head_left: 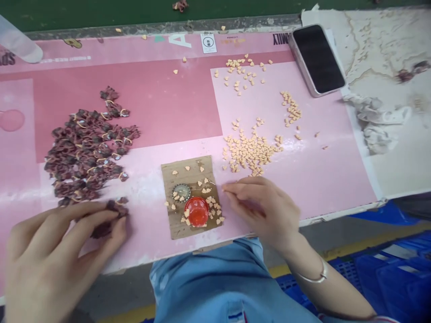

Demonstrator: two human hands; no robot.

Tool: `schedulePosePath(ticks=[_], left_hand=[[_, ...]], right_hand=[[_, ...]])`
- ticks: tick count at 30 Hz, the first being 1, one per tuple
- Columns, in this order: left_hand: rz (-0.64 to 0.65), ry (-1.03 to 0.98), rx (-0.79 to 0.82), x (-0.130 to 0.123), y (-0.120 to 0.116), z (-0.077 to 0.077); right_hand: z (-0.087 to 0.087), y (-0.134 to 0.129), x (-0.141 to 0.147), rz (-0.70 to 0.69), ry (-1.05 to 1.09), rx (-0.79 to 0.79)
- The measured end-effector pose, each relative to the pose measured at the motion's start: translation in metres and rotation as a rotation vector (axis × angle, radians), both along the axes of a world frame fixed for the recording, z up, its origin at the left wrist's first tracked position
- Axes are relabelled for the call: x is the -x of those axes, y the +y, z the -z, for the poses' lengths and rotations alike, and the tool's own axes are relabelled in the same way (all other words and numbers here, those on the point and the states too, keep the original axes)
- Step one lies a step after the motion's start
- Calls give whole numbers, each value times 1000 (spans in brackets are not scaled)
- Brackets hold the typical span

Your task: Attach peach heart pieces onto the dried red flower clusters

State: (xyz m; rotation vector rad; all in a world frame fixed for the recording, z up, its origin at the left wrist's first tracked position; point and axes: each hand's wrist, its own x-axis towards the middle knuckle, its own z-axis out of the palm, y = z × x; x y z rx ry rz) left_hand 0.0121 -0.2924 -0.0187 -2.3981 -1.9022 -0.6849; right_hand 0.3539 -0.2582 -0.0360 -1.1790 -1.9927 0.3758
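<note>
My left hand (63, 242) pinches a small dark maroon piece (117, 207) between thumb and fingertips, at the lower edge of a pile of similar maroon pieces (90, 152). My right hand (266, 206) holds a thin needle-like tool (211, 182) in a pinch, its tip over a brown board (178, 224). On that board are a red cap (197, 211), a metal bottle cap (181, 193) and several tiny cream-coloured pieces (212, 204). A larger spread of cream pieces (251, 150) lies just beyond my right hand.
A phone (317, 60) lies at the back right. Crumpled white tissue (380, 123) sits right of the pink sheet (134, 89). A translucent tube-like object (20, 40) reaches in at the top left. Blue crates (387, 278) stand below the table at the right.
</note>
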Motion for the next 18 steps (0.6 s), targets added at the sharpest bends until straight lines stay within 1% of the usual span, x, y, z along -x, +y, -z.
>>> schedulePosePath(ticks=[2,4,7,10,11,14,15,16,18], left_hand=[[116,72,-18,0,-3,-1],[178,90,-22,-3,-7,-3],[215,85,27,-7,-12,-5],[216,99,36,-3,-10,-1],[241,112,13,-1,-8,2],[371,148,-106,6,-3,8],[366,151,-113,6,-2,9],[323,141,-104,5,-3,9],[186,92,-58,1,-6,6]], right_hand=[[2,1,6,-31,-3,-10],[3,2,9,-24,-12,-21],[5,3,11,10,-11,-26],[5,4,13,10,-8,-36],[5,4,13,5,-11,-41],[4,4,13,-7,-35,-66],[5,4,13,-7,-42,-77],[5,4,12,-5,-46,-90],[5,4,11,4,-47,-113]])
